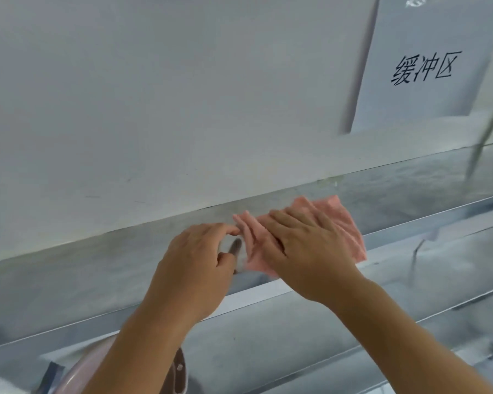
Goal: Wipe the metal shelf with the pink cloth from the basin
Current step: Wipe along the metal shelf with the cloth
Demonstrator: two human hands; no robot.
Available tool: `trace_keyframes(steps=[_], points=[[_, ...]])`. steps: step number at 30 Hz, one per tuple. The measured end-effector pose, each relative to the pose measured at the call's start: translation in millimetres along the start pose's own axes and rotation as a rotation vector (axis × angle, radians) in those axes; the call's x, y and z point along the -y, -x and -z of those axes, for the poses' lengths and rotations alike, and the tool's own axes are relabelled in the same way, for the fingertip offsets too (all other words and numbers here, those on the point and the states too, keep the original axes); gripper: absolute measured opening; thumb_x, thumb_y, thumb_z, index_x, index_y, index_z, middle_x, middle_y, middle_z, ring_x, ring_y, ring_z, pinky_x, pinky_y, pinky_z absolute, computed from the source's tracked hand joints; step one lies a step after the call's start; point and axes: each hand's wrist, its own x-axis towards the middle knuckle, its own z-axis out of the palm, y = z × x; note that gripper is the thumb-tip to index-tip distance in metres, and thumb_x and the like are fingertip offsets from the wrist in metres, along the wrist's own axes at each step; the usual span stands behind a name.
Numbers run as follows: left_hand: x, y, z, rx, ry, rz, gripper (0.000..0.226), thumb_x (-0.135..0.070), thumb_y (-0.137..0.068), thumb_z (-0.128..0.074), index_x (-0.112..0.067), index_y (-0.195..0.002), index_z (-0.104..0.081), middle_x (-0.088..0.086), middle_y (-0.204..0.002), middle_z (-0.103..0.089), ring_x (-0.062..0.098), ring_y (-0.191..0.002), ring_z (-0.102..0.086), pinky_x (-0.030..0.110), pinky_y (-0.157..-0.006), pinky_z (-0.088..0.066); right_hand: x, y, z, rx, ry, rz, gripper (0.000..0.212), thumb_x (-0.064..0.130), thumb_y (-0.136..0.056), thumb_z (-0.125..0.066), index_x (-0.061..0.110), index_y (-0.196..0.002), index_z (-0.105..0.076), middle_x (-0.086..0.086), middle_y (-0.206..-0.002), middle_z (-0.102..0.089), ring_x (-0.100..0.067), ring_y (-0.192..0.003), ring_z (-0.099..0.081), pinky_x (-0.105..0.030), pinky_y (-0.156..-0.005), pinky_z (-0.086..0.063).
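Note:
The pink cloth (pixel 340 223) lies bunched on the top metal shelf (pixel 83 268), close to the white wall. My right hand (pixel 305 248) presses flat on the cloth with fingers spread. My left hand (pixel 197 268) sits just left of it, thumb and fingers pinching the cloth's left edge (pixel 244 231). Part of the cloth is hidden under my right palm.
A white wall (pixel 154 95) rises behind the shelf, with a paper sign with black characters (pixel 421 69) at the upper right. A lower metal shelf tier (pixel 296 336) runs beneath. A pinkish basin rim (pixel 77 368) shows at the bottom left.

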Motion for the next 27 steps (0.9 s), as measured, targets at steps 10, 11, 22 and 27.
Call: trace_keyframes(steps=[10, 11, 22, 27], points=[[-70, -32, -40, 0.001, -0.015, 0.032, 0.039, -0.032, -0.095, -0.042, -0.049, -0.128, -0.053, -0.028, -0.129, -0.053, 0.007, -0.125, -0.044, 0.029, -0.089, -0.041, -73, 7, 21, 0.036, 0.021, 0.027, 0.057, 0.056, -0.101, -0.012, 0.048, -0.151, -0.038, 0.02, -0.153, -0.049, -0.011, -0.148, -0.035, -0.051, -0.127, -0.014], [-76, -35, -42, 0.001, -0.014, 0.035, 0.039, -0.033, -0.094, -0.042, -0.049, -0.127, -0.054, -0.028, -0.127, -0.053, 0.006, -0.124, -0.044, 0.029, -0.088, -0.04, -90, 5, 24, 0.059, 0.014, 0.021, 0.059, 0.058, -0.101, -0.011, 0.048, -0.153, -0.035, 0.02, -0.158, -0.045, -0.01, -0.152, -0.031, -0.05, -0.128, -0.011], [-152, -59, -71, -0.019, -0.029, 0.045, 0.036, -0.03, -0.096, -0.044, -0.042, -0.127, -0.057, -0.024, -0.116, -0.052, 0.005, -0.116, -0.042, 0.032, -0.101, -0.039, -176, 2, 49, 0.078, 0.04, -0.015, 0.066, 0.06, -0.095, -0.008, 0.047, -0.155, -0.033, 0.019, -0.164, -0.039, -0.011, -0.155, -0.026, -0.048, -0.128, -0.012], [-178, -62, -83, -0.037, -0.028, 0.044, 0.027, -0.035, -0.095, -0.046, -0.041, -0.117, -0.06, -0.018, -0.095, -0.048, 0.007, -0.106, -0.044, 0.033, -0.094, -0.04, -246, -6, 70, 0.1, 0.015, -0.11, 0.085, 0.073, -0.085, 0.001, 0.047, -0.159, -0.029, 0.018, -0.17, -0.03, -0.01, -0.159, -0.018, -0.047, -0.131, -0.008]])
